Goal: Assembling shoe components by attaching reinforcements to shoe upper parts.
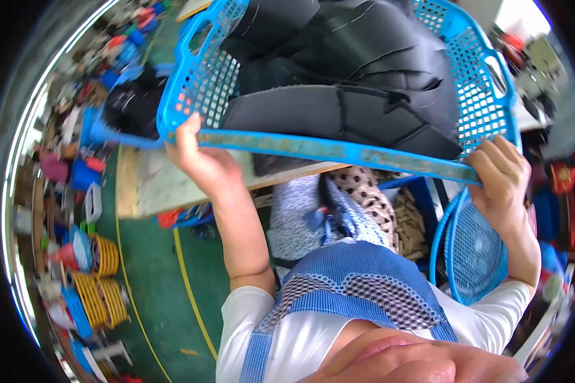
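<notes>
A blue basket of black sheets was held ahead of the torso, its near rim gripped near the left corner by the left hand and near the right corner by the right hand, with both elbows bent.

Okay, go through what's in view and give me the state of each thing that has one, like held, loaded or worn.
Left hand: gripping near-left corner
Right hand: curled over near rim, right end
Large blue basket: held, loaded
Black sheets: piled inside, some edges ragged
Blue tub: holding dark material
Blue apron: worn
</notes>
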A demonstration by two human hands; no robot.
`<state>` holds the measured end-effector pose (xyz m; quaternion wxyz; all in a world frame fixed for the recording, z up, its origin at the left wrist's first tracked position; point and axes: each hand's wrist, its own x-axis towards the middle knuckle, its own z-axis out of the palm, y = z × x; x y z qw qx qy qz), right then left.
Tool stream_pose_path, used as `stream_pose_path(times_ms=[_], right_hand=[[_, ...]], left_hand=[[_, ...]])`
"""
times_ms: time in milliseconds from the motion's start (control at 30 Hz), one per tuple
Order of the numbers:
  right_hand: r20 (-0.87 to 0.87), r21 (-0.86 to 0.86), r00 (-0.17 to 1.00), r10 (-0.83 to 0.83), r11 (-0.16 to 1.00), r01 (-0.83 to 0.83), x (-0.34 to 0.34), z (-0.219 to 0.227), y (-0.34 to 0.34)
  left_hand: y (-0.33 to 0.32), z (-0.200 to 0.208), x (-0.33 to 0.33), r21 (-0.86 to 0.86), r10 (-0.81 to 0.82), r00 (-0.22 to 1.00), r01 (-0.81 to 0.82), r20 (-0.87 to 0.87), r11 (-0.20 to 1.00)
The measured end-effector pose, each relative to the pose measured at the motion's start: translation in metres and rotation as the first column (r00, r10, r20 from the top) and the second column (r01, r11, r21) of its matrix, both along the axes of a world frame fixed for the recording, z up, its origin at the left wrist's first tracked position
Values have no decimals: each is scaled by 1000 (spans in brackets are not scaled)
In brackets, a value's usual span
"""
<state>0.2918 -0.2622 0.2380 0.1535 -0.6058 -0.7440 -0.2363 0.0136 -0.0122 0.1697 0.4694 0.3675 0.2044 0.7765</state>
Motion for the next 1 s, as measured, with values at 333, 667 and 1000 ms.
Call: stream_pose_path(times_ms=[333, 667, 1000], right_hand=[[-225, -126, 806, 547, 804, -581, -108, -116, 98], [-435, 127, 496, 751, 596, -793, -211, -36, 180], [-593, 291, 579, 560, 819, -495, -235, -31, 254]], left_hand=[[-85, -44, -170, 13, 738, 674, -738, -21, 675], [-95, -11, -172, 36, 807, 587, -807, -62, 589], [-42, 135, -114, 531, 797, 565, -618, -212, 579]])
